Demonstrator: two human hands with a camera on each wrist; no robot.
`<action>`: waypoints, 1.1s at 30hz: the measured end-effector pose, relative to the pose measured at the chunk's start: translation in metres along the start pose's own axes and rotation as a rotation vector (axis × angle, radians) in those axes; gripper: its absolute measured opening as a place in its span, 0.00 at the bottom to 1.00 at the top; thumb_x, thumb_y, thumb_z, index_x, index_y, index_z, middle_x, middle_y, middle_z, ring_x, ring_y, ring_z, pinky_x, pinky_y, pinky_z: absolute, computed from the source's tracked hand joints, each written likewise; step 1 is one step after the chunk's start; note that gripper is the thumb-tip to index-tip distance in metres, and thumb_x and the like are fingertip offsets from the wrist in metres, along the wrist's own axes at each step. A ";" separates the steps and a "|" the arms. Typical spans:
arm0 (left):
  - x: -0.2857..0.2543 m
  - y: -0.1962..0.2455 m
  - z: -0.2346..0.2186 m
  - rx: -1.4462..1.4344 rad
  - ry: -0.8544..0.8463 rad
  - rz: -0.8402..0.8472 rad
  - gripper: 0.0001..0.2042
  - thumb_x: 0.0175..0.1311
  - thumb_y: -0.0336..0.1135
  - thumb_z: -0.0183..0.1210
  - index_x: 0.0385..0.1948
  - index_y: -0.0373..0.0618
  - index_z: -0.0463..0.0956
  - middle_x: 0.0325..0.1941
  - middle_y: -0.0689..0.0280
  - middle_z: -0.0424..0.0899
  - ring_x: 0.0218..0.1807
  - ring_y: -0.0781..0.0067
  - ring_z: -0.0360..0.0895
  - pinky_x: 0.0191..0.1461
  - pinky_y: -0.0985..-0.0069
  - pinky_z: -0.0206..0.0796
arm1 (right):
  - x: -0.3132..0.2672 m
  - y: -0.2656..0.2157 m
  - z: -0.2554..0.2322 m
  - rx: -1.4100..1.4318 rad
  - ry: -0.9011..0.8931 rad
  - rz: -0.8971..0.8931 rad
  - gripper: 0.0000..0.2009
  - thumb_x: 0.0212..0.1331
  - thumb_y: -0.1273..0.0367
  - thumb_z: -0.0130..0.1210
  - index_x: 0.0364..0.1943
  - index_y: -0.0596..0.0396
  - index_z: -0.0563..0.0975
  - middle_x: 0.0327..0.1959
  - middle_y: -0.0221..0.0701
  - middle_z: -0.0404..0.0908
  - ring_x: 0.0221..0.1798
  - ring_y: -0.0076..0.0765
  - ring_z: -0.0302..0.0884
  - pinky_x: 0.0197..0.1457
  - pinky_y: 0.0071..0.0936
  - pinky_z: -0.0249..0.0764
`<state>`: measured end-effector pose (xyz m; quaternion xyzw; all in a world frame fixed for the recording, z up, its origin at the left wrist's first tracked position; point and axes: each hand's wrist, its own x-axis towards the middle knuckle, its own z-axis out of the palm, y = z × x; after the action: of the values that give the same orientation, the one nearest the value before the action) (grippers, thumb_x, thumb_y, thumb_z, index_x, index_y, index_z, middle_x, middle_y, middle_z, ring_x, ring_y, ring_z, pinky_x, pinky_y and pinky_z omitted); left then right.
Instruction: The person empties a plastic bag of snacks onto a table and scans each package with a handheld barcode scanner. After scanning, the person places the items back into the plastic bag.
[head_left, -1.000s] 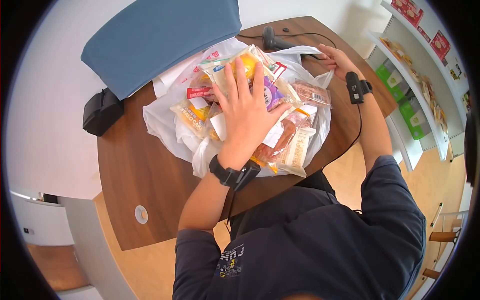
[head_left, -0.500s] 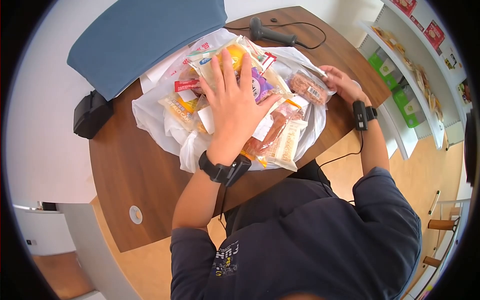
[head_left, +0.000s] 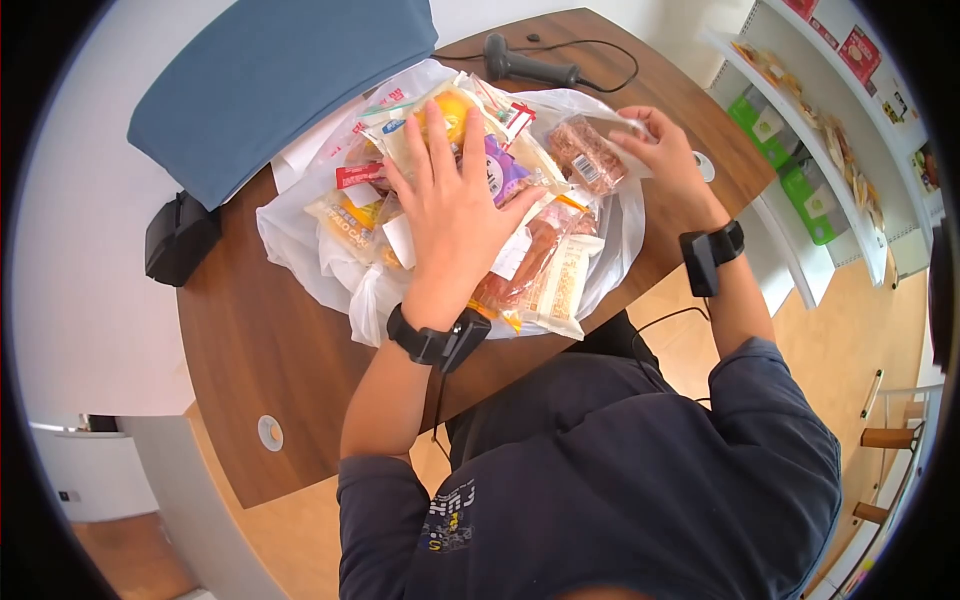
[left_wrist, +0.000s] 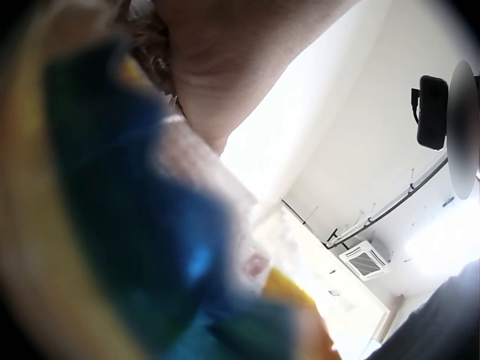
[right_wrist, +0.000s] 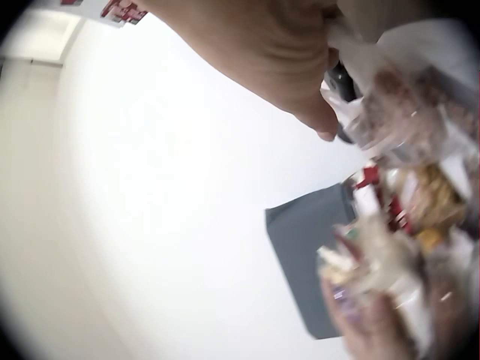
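A white plastic bag [head_left: 300, 240] lies spread on the brown table, heaped with wrapped food packets. The left hand [head_left: 450, 215] rests on the heap with fingers spread, over a purple packet [head_left: 507, 172] and a cream packet with a yellow patch. At the heap's right side, the right hand [head_left: 675, 165] pinches clear wrapping at the end of a brown packet with a barcode [head_left: 587, 160]. In the right wrist view that clear-wrapped brown packet [right_wrist: 401, 116] hangs beside the right hand [right_wrist: 262, 52]. Blurred blue wrapping [left_wrist: 180, 247] fills much of the left wrist view.
A black scanner [head_left: 530, 68] with a cable lies at the table's back. Behind the bag stands a blue-grey panel [head_left: 280, 85], with a black case [head_left: 180, 238] at the left. Shelves with packets and green boxes [head_left: 810, 200] stand at the right.
The right hand has let go of the bag's raised edge and moved down to the brown packet, which is now tilted. The left hand stays spread on the heap.
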<state>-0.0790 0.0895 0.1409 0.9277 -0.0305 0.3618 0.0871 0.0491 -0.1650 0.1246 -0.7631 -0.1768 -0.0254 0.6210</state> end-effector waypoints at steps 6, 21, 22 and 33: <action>0.002 0.002 0.000 -0.009 0.039 0.008 0.46 0.47 0.62 0.68 0.66 0.43 0.64 0.74 0.44 0.54 0.76 0.39 0.48 0.66 0.28 0.44 | 0.026 -0.099 0.001 0.331 -0.082 -0.002 0.21 0.64 0.64 0.59 0.57 0.61 0.72 0.38 0.26 0.77 0.34 0.17 0.71 0.40 0.13 0.68; 0.010 -0.003 -0.015 -0.256 -0.123 0.275 0.37 0.45 0.57 0.70 0.60 0.51 0.73 0.72 0.52 0.63 0.76 0.52 0.53 0.74 0.38 0.38 | 0.018 -0.273 0.106 0.215 -0.730 -0.890 0.42 0.57 0.54 0.65 0.70 0.57 0.56 0.54 0.42 0.72 0.48 0.25 0.79 0.31 0.13 0.75; 0.009 -0.004 -0.014 -0.249 -0.109 0.262 0.37 0.45 0.57 0.70 0.60 0.51 0.73 0.72 0.52 0.63 0.76 0.52 0.53 0.74 0.38 0.38 | 0.014 -0.278 0.111 0.215 -0.748 -0.900 0.42 0.57 0.54 0.65 0.70 0.57 0.56 0.54 0.42 0.72 0.48 0.25 0.79 0.31 0.13 0.75; 0.016 -0.013 -0.015 -0.390 -0.135 0.278 0.36 0.47 0.51 0.71 0.63 0.57 0.71 0.74 0.57 0.61 0.77 0.53 0.51 0.77 0.47 0.40 | -0.041 -0.275 -0.047 0.265 -0.618 -1.039 0.28 0.63 0.56 0.50 0.63 0.58 0.68 0.67 0.42 0.64 0.58 0.34 0.60 0.36 0.18 0.65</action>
<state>-0.0752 0.1051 0.1606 0.9023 -0.2329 0.2946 0.2117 -0.0630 -0.1742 0.3826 -0.4659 -0.6985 -0.0801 0.5372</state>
